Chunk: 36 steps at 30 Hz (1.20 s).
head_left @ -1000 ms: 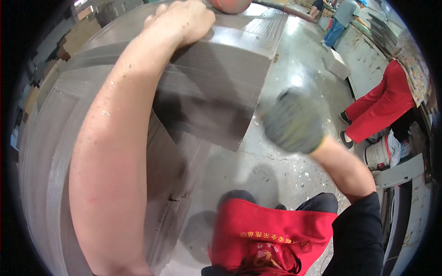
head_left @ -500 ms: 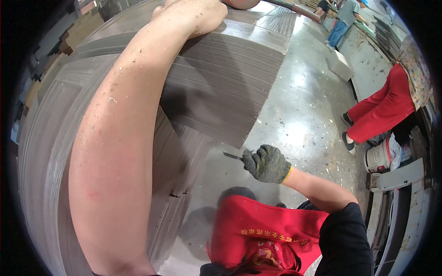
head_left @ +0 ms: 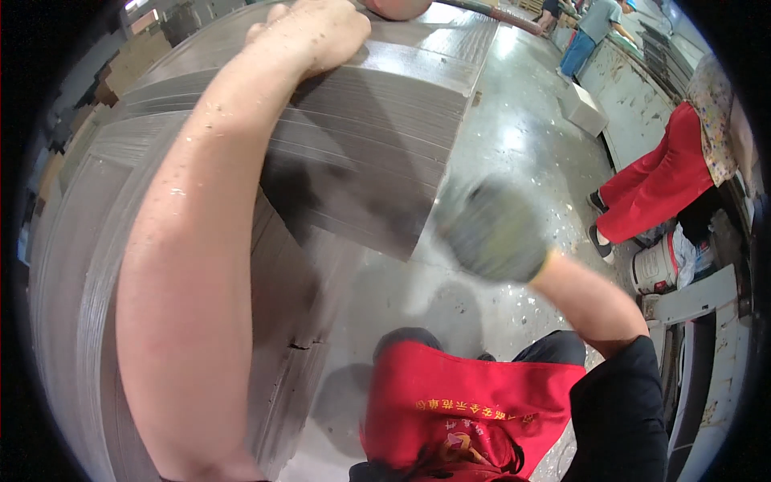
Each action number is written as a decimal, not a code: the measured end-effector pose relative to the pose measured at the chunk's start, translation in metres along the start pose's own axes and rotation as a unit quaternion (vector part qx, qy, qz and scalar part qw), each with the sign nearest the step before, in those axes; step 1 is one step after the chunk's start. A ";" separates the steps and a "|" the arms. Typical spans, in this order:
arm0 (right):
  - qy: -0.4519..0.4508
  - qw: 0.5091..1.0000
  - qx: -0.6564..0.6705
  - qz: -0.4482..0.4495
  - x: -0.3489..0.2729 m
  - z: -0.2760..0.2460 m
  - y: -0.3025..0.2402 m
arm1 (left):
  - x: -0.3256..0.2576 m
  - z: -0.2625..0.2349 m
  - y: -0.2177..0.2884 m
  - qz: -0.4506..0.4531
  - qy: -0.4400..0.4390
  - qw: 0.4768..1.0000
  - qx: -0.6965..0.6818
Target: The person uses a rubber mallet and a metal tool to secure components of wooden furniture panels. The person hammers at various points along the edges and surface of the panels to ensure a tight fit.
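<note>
Left hand (head_left: 317,32) grips the top of a grey, layered sheet stack (head_left: 377,145), fingers curled over. Gloved right hand (head_left: 494,229) is blurred, seemingly fisted.

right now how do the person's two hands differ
The left hand is bare; the right hand wears a grey glove with a yellowish cuff. The left hand rests on top of the stack of grey sheets, arm stretched out; the right hand is in the air beside the stack, touching nothing. The left hand looks sharp, the right hand is motion-blurred. Both come from the same person in a red apron.
</note>
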State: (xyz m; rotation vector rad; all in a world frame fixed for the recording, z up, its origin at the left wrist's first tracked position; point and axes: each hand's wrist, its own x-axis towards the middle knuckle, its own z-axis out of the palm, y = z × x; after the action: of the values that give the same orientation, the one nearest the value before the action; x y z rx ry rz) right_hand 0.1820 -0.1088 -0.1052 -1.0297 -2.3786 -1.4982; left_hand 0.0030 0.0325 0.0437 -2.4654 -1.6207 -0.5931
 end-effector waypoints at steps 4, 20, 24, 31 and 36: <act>-0.109 0.981 0.157 -0.034 -0.013 0.015 -0.021 | 0.017 0.014 -0.012 0.001 0.019 0.999 -0.028; 0.021 0.956 -0.282 -0.075 0.026 -0.031 0.063 | 0.018 0.015 -0.026 0.019 0.059 0.998 0.008; -0.036 0.992 -0.064 -0.099 0.003 -0.025 0.020 | 0.016 0.022 -0.013 0.019 0.046 0.999 -0.006; 0.160 0.967 -0.054 0.190 0.070 -0.042 0.146 | 0.017 0.014 -0.014 0.013 0.042 0.999 0.002; 0.045 0.936 0.113 0.331 0.076 -0.014 0.123 | 0.012 0.017 -0.015 0.007 0.026 1.000 -0.003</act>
State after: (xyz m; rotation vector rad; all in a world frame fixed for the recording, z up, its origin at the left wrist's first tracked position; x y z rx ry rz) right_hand 0.1979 -0.0520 0.0273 -1.4593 -1.7997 -0.9749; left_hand -0.0023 0.0545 0.0309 -2.4434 -1.5837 -0.6553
